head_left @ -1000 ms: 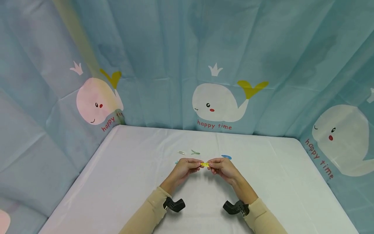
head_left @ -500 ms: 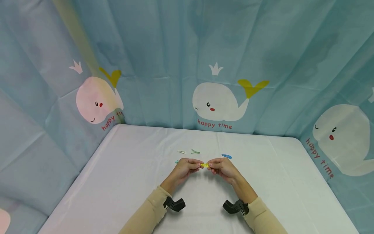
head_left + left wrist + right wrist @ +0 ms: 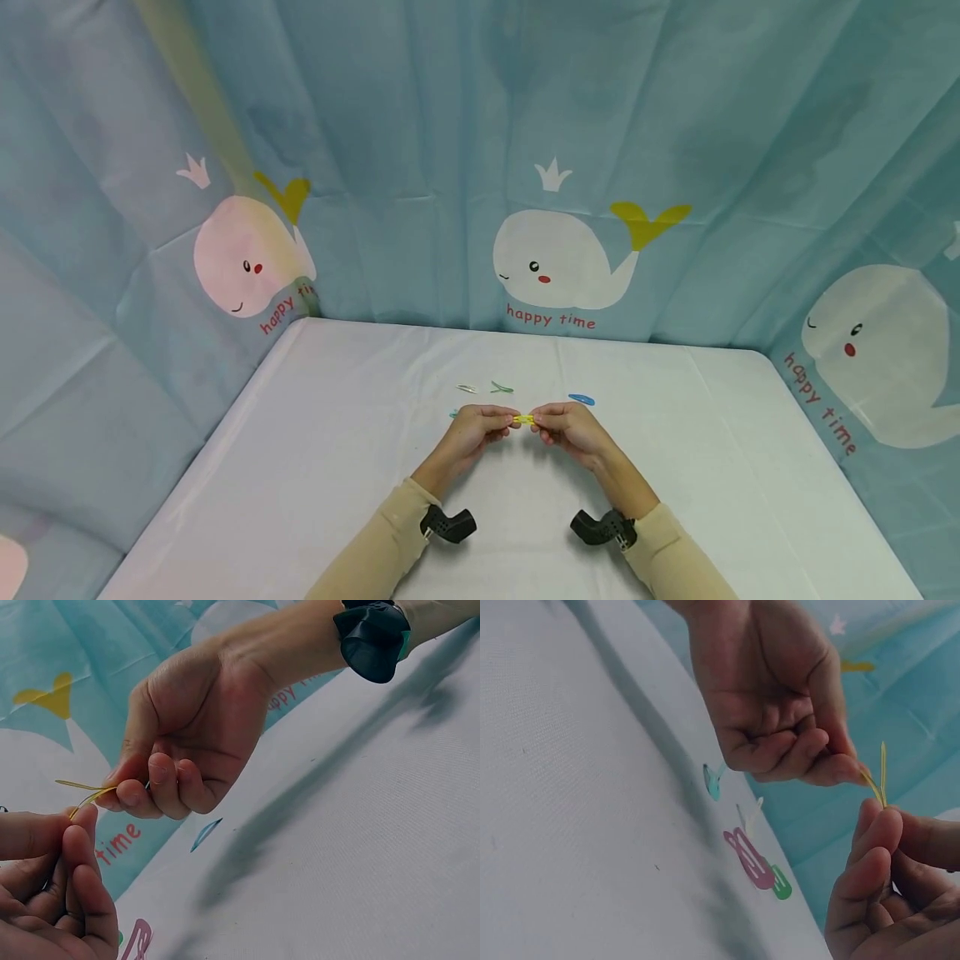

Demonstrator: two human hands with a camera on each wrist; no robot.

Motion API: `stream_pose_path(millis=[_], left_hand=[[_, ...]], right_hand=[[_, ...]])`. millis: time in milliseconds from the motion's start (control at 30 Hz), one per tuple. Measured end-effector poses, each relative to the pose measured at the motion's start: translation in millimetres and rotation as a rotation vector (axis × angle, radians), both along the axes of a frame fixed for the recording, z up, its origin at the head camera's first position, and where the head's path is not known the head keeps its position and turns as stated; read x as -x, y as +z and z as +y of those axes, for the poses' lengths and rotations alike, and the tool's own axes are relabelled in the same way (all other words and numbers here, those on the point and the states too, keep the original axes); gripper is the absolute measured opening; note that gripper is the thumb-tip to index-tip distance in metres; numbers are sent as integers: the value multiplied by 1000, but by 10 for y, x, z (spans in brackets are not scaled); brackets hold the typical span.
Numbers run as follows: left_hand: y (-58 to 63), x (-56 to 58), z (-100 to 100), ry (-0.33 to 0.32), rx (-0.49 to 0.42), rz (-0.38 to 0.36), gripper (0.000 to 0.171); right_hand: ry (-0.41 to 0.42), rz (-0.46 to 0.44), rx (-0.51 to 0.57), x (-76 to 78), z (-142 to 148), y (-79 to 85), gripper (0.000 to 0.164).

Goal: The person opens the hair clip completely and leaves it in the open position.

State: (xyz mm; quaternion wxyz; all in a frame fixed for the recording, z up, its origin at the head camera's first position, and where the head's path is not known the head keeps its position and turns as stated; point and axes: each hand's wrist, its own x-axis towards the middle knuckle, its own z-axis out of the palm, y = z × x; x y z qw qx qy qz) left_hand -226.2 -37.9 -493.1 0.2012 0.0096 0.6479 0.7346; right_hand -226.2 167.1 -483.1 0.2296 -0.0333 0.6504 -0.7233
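Observation:
Between my two hands, above the table, is a yellow snap hair clip [image 3: 523, 420]. Its two arms stand apart in a V in the wrist views. My left hand [image 3: 468, 432] pinches the end of one arm with thumb and forefinger. Fingertips of my right hand [image 3: 576, 432] pinch the clip where its arms meet, and the other arm [image 3: 883, 761] sticks up free. The remaining fingers of both hands are curled in. The fingertips cover both held ends of the clip.
On the white table [image 3: 315, 467], beyond the hands, lie a white clip [image 3: 467, 389], a green clip [image 3: 502, 388], a blue clip [image 3: 581, 400] and a teal clip [image 3: 453, 413], partly hidden. A purple clip [image 3: 751, 859] shows in the right wrist view. A whale-print curtain [image 3: 420, 250] surrounds the table.
Both hands stay almost in place and keep their pinch on the yellow hair clip. It appears slightly turned between the fingers.

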Motion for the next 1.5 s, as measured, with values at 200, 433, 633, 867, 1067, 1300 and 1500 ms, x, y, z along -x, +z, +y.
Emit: stream_pose_path(millis=[200, 433, 633, 867, 1067, 1300, 1500], left_hand=[[18, -5, -11, 8, -15, 1, 28], [18, -3, -6, 7, -28, 8, 30], [20, -7, 2, 9, -18, 24, 29], [59, -9, 0, 5, 15, 71, 27], [60, -2, 9, 13, 90, 123, 23], [44, -13, 17, 26, 229, 214, 19], [64, -18, 30, 31, 248, 226, 17]], right_hand=[[-7, 10, -18, 2, -5, 39, 20], [-16, 9, -26, 9, -11, 39, 17], [-61, 37, -70, 18, -15, 22, 23], [-159, 67, -125, 40, -41, 13, 19], [-168, 76, -143, 51, -39, 10, 18], [-159, 85, -153, 50, -23, -6, 20], [-173, 87, -177, 43, -24, 1, 19]])
